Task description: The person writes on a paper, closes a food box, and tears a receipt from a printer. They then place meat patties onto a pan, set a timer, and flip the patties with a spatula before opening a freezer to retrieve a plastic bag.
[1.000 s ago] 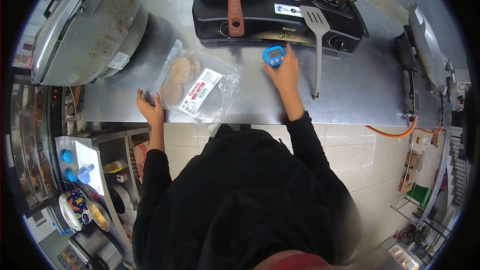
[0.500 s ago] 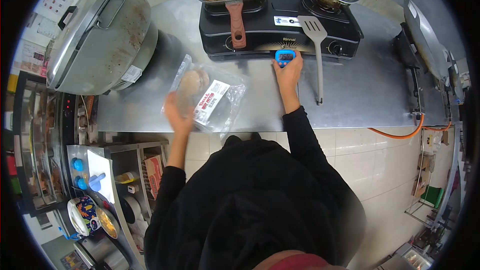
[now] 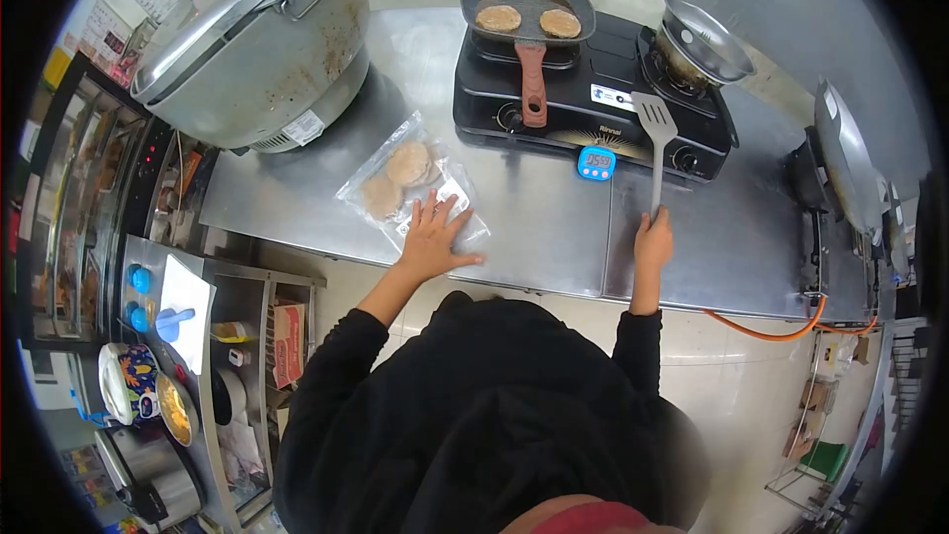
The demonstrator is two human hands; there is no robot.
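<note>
Spatula (image 3: 656, 143): lies on the steel counter (image 3: 534, 227), blade up over the front edge of the stove (image 3: 593, 89), handle running toward the person.
Right hand (image 3: 653, 242): fingers closed round the handle's near end.
Left hand (image 3: 432, 240): flat, fingers spread, pressing on the near edge of the bag (image 3: 413, 188) of patties.
Handling, spatula: looks light and stiff, probably plastic or silicone with a slotted blade; the handle end is the place to hold, since the blade sits near the burners.
Handling, bag: soft, slick clear plastic with loose patties inside; likely to slide or sag, so best taken by an edge with support under it.
Nearby: blue timer (image 3: 596, 163) just left of the spatula; pan (image 3: 528, 12) with two patties on the left burner; big pot (image 3: 262, 40) at the counter's left.
</note>
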